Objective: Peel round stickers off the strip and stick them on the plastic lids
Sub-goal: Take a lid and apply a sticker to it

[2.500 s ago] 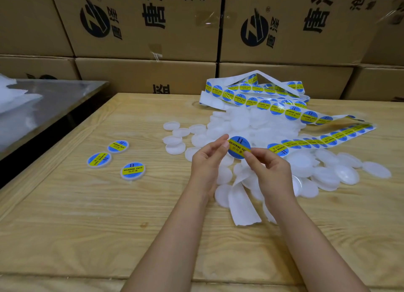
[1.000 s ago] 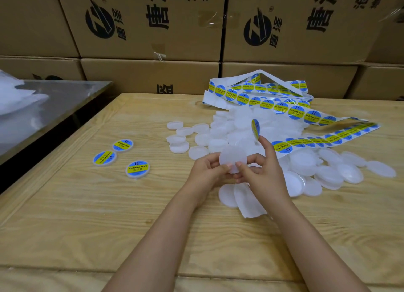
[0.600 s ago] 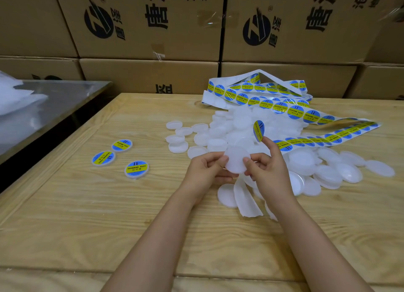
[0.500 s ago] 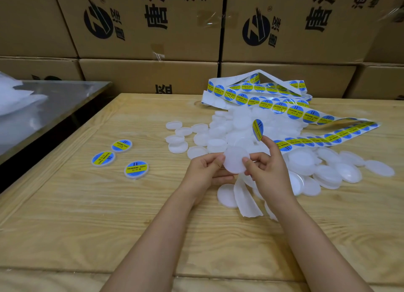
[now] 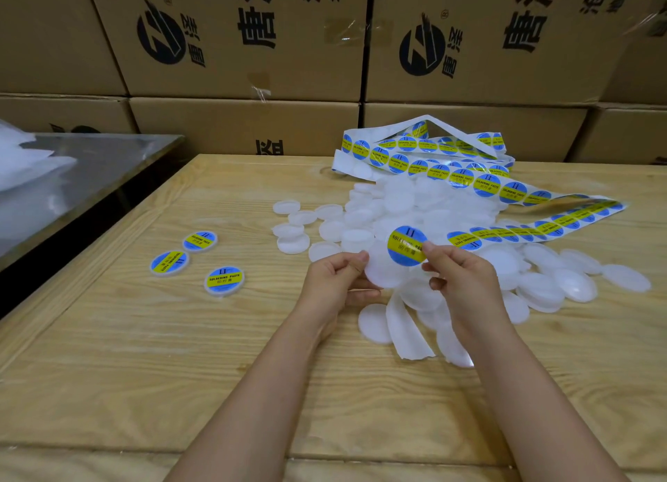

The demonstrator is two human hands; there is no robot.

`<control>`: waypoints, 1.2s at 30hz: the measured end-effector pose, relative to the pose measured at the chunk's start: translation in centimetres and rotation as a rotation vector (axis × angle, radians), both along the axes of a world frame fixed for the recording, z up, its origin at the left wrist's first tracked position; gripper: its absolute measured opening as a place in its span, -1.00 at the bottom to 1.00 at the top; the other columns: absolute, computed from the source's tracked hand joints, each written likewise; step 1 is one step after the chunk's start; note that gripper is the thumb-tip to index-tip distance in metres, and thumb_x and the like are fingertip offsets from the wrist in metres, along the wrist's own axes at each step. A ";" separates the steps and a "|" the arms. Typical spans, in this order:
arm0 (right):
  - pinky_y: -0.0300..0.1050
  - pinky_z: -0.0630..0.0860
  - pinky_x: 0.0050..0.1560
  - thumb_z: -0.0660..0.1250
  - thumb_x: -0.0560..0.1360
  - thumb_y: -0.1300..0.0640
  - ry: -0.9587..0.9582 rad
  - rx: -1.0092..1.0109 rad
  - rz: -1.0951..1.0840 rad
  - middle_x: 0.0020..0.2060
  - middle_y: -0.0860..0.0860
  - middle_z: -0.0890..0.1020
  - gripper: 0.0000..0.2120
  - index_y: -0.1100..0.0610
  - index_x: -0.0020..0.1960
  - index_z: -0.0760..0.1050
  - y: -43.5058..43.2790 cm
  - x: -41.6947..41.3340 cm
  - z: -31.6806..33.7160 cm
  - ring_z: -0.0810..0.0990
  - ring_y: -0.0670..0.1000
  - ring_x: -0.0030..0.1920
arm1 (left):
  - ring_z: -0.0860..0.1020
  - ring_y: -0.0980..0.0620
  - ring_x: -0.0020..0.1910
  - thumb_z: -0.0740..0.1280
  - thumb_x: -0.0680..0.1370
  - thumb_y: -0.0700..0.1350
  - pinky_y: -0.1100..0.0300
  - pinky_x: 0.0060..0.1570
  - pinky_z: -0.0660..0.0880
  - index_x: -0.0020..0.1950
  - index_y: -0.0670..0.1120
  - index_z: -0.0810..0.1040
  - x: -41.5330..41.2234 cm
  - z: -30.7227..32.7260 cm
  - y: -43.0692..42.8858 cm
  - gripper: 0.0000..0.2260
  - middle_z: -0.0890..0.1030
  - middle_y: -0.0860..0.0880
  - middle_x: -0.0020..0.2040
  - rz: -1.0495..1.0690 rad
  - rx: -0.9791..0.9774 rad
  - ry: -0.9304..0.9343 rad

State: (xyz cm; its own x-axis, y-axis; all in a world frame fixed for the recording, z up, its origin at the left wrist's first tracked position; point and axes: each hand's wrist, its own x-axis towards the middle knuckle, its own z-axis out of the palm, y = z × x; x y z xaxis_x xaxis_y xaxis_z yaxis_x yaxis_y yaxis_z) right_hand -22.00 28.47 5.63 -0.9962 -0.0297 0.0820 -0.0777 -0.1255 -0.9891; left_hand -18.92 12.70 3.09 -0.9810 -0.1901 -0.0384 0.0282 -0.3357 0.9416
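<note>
Risk first: round blue-and-yellow paper sticker (image 5: 407,245) hangs from a pinch at its right rim only, between thumb and forefinger of the right hand (image 5: 462,283); its free left side could sag and tack down early, off centre, on the round translucent white plastic lid (image 5: 380,274); once tacked, peeling it back would likely crease it. Second risk: adhesive clings to the fingertip on release and drags the sticker askew. Third: left hand (image 5: 335,283) grips the lid by its left edge alone, thumb on top, fingers beneath; pressing the sticker down could tip the lid out of that grip. Whether sticker and lid touch, cannot tell; the sticker overlaps the lid's upper right part.

Position: lid and sticker are held at the near edge of the heap of blank white lids (image 5: 415,207); long white backing strip of stickers (image 5: 487,187) loops over the heap's far and right sides; three labelled lids (image 5: 223,280) lie well left of the heap; curl of spent white backing (image 5: 408,333) lies at its near edge.

Look of the sticker: glossy blue disc, yellow band across the middle on a slant, dark print; face toward the camera; flat, no visible crease.
</note>
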 end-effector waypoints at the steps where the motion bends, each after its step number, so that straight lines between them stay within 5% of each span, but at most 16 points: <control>1: -0.30 0.35 -0.31 0.38 0.47 0.15 -0.009 0.050 0.029 -0.37 -0.04 0.54 -0.85 0.07 -0.28 0.59 0.0 0.1 0.0 0.42 -0.10 -0.33 | 0.64 0.04 -0.34 0.29 0.56 -0.13 0.25 -0.37 0.57 -0.13 -0.20 0.60 0.0 0.0 0.0 -0.83 0.68 -0.10 -0.29 0.001 -0.004 0.001; 12: -0.52 0.34 -0.42 0.39 0.47 0.20 -0.019 0.183 0.121 -0.42 -0.12 0.61 -0.83 0.15 -0.30 0.59 0.0 -0.1 -0.5 0.49 -0.33 -0.43 | 0.65 -0.01 -0.33 0.31 0.55 -0.12 0.24 -0.37 0.56 -0.13 -0.21 0.61 0.2 0.1 0.0 -0.82 0.68 -0.12 -0.28 -0.010 -0.054 0.013; 18: -0.48 0.38 -0.38 0.40 0.46 0.16 -0.041 0.218 0.105 -0.31 0.05 0.61 -0.83 0.22 -0.26 0.61 -0.1 -0.2 -0.8 0.51 -0.12 -0.30 | 0.64 0.00 -0.36 0.34 0.53 -0.16 0.24 -0.40 0.55 -0.14 -0.22 0.61 0.2 0.1 0.1 -0.86 0.67 -0.12 -0.31 0.000 -0.065 0.014; 30: -0.14 0.42 -0.17 0.41 0.45 0.14 -0.006 0.285 0.085 -0.27 0.15 0.65 -0.83 0.16 -0.30 0.60 -0.1 0.0 -0.7 0.52 -0.03 -0.24 | 0.64 -0.02 -0.40 0.36 0.53 -0.18 0.23 -0.40 0.56 -0.15 -0.20 0.61 0.2 0.1 0.2 -0.89 0.67 -0.13 -0.32 0.021 -0.142 0.030; 32: -0.12 0.44 -0.15 0.41 0.45 0.11 0.047 0.359 0.053 -0.28 0.10 0.67 -0.84 0.11 -0.30 0.60 -0.1 0.1 -0.8 0.55 -0.04 -0.25 | 0.63 -0.02 -0.41 0.36 0.52 -0.18 0.23 -0.40 0.57 -0.15 -0.20 0.61 0.2 0.1 0.3 -0.89 0.67 -0.14 -0.32 0.029 -0.159 0.035; 36: -0.44 0.39 -0.29 0.40 0.44 0.06 0.215 0.543 -0.049 -0.38 -0.18 0.63 -0.84 -0.04 -0.32 0.56 -0.4 0.5 -0.8 0.55 -0.27 -0.28 | 0.63 -0.03 -0.41 0.36 0.53 -0.19 0.23 -0.41 0.57 -0.15 -0.21 0.61 0.1 0.1 0.4 -0.89 0.67 -0.14 -0.32 0.045 -0.160 0.049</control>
